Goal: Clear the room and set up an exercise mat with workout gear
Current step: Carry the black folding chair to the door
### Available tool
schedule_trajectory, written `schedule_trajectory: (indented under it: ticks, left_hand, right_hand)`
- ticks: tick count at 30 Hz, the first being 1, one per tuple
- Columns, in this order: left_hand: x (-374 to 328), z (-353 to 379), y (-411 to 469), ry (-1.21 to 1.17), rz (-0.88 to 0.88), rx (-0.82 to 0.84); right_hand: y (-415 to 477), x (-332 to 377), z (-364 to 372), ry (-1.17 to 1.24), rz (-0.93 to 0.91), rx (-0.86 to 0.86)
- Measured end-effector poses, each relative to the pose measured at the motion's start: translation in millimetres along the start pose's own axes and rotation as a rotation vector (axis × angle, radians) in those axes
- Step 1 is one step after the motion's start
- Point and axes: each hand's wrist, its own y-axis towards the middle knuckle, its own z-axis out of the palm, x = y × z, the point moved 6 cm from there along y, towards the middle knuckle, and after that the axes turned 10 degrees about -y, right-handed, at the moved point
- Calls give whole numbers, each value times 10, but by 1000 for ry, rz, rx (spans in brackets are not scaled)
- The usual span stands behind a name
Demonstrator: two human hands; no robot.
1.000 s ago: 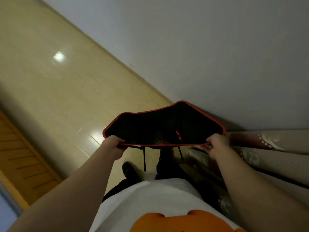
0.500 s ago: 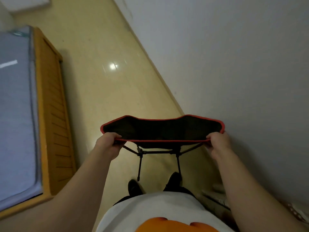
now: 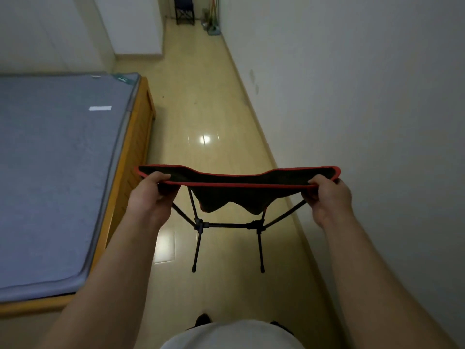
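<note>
A small folding camp chair [image 3: 234, 195] with black fabric, red trim and thin black legs hangs in the air in front of me, its feet off the floor. My left hand [image 3: 153, 195] grips the left end of the seat's upper rim. My right hand [image 3: 329, 197] grips the right end. Both thumbs lie over the red edge, fingers curled underneath. No exercise mat or workout gear is in view.
A wooden bed [image 3: 133, 147] with a grey mattress [image 3: 55, 172] fills the left side. A white wall [image 3: 364, 122] runs along the right. Between them a glossy yellow floor [image 3: 201, 109] leads to a dark chair [image 3: 185, 11] and some cleaning tools [image 3: 212, 21] at the far end.
The view has swung from the corner by the curtain toward the length of the room; the bed and far end came into sight. The chair stays held in both hands, legs now showing below.
</note>
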Motion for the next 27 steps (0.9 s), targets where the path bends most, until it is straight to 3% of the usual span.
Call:
schedule_trajectory:
  ticks: [13,27]
  left_hand:
    - [-1039,434,333,-185,164,64]
    - [-1084,1453,1790,-160,178,-56]
  right_hand:
    - [-75,532,1197,154,-100,119]
    - [1620,1130,2330,65,-53,227]
